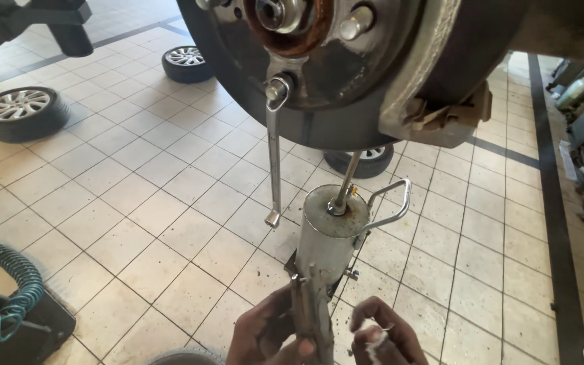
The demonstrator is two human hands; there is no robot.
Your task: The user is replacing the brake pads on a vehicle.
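The left hand [265, 331] has its grip closed around a flat, grimy metal piece [309, 314] held upright at the bottom of the view; the right hand [386, 334], just beside that grip, pinches a small white wad [375, 346] between its fingers. Directly beyond the grip stands a grey metal canister [326, 236] with a wire handle, on the tiled floor [136, 203]. Farther up from the grip, a spanner [274, 162] hangs from a stud on the wheel hub [319, 61]
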